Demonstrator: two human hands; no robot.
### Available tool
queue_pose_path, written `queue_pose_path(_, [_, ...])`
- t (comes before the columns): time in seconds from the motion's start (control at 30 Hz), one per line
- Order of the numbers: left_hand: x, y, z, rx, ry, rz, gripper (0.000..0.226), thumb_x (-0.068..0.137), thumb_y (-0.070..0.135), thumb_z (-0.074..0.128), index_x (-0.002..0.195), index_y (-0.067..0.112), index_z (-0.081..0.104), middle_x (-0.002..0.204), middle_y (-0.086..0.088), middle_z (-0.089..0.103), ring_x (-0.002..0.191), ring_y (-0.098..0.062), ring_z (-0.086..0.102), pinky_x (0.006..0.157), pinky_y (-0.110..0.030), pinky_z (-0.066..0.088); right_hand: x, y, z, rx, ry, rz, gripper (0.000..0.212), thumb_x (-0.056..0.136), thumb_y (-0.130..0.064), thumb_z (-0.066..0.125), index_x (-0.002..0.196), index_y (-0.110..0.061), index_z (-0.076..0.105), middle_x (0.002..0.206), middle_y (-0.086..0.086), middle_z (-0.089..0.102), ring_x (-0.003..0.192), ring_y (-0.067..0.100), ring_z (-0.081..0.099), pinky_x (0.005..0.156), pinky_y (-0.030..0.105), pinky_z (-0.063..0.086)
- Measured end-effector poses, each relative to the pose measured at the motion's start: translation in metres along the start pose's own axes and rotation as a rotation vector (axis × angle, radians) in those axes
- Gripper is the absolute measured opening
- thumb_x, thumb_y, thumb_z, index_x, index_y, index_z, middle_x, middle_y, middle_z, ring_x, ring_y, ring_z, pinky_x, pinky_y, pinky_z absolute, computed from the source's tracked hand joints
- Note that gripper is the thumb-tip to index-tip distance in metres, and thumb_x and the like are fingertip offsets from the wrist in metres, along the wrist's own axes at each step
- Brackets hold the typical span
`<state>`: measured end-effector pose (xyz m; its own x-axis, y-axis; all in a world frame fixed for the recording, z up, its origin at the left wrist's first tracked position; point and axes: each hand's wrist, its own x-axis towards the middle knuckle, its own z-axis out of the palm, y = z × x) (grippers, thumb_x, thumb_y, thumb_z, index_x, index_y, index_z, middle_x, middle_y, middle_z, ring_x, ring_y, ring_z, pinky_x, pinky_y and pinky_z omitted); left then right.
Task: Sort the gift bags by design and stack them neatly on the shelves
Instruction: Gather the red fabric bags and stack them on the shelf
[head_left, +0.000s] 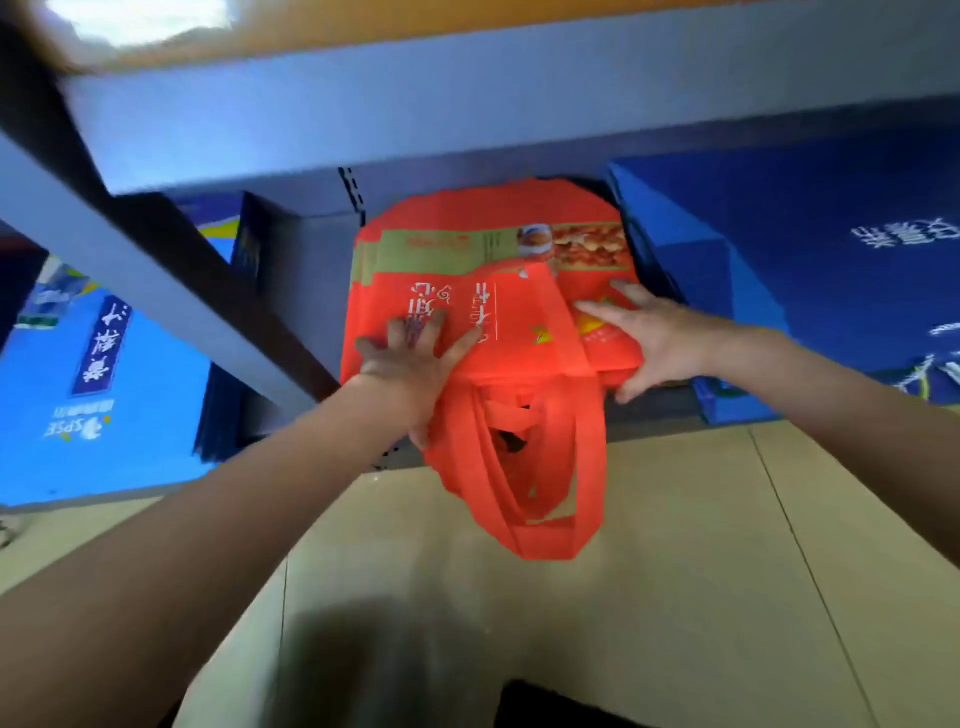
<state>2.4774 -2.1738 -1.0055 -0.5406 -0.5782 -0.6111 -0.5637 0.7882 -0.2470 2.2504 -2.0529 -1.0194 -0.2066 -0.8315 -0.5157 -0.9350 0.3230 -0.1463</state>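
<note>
I am looking down into a low shelf (649, 415) where a stack of red gift bags (467, 249) is lying flat, wedged between blue gift bags on the right (779, 249) and more blue gift bags on the left (104, 374). The topmost red bag (519, 332) is sitting a little askew on the pile, with white lettering facing up and upside down to me, and its red handles (540, 483) are drooping over the shelf's front edge above the beige tiled floor (675, 597).

My left hand (410, 364) is lying on the near left part of that top bag, fingers spread and fairly straight on the upper face while the thumb is reaching down at the bag's front edge (I cannot tell whether the thumb is actually pinching fabric). My right hand (644, 343) is resting at the stack's right side, fingers straight and splayed flat on the red bag lying under the top one, thumb hanging down over the front edge of the pile; it is pressing rather than grasping.

A grey shelf board (467, 104) is running across the top of the view just above the bags, and a dark slanted upright (171, 270) is crossing in front of the left blue bags. The picture is somewhat blurred, so the finer print on the bags is unreadable.
</note>
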Motion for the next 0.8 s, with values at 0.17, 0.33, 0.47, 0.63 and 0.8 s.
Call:
queue_pose_path(0.17, [0.004,-0.002,-0.008,-0.219,-0.126,-0.213,0.138,0.065,0.032,0.084,0.137,0.039,-0.033,0.145,-0.014,-0.04,0.134,-0.059,-0.006,0.103,-0.068,0.023,-0.007,0.008,0.003,0.032,0.055,0.005,0.117,0.063,-0.03,0.084,0.147,-0.038,0.002,0.155,0.012,-0.009,0.143,0.029,0.01,0.112,0.035,0.022])
queue_pose_path(0.33, [0.01,-0.013,0.008,-0.365,-0.077,-0.188,0.14,0.063,0.036,0.084,0.137,0.035,-0.035,0.145,-0.027,-0.032,0.132,-0.053,0.025,0.106,-0.05,0.033,-0.004,0.008,0.0,0.016,0.059,0.079,0.121,0.062,-0.025,0.085,0.147,-0.04,0.0,0.155,0.014,-0.012,0.144,0.029,0.007,0.113,0.035,0.021])
queue_pose_path(0.47, [0.003,-0.01,0.017,-0.44,0.052,-0.112,0.128,0.072,0.021,0.079,0.143,0.031,-0.027,0.147,-0.034,-0.013,0.125,-0.049,0.038,0.101,-0.046,0.04,0.002,0.001,-0.004,0.032,0.008,0.108,0.127,0.06,-0.029,0.086,0.146,-0.038,-0.007,0.153,0.017,-0.018,0.144,0.029,0.001,0.115,0.034,0.019])
queue_pose_path(0.63, [-0.011,-0.014,0.02,-0.333,0.257,-0.048,0.101,0.088,0.016,0.062,0.146,0.014,-0.021,0.147,-0.04,-0.007,0.11,-0.039,0.057,0.09,-0.039,0.048,0.001,-0.001,-0.007,0.034,0.026,0.138,0.13,0.054,-0.034,0.088,0.146,-0.04,-0.005,0.154,0.014,-0.015,0.144,0.029,0.002,0.116,0.038,0.019])
queue_pose_path(0.8, [-0.009,-0.013,0.017,-0.331,0.158,-0.046,0.116,0.081,0.018,0.072,0.144,0.022,-0.026,0.146,-0.036,-0.021,0.117,-0.04,0.051,0.096,-0.039,0.044,-0.012,0.001,-0.004,-0.013,0.116,0.126,0.119,0.06,-0.029,0.086,0.148,-0.035,0.005,0.154,0.016,-0.007,0.142,0.034,0.01,0.115,0.038,0.022])
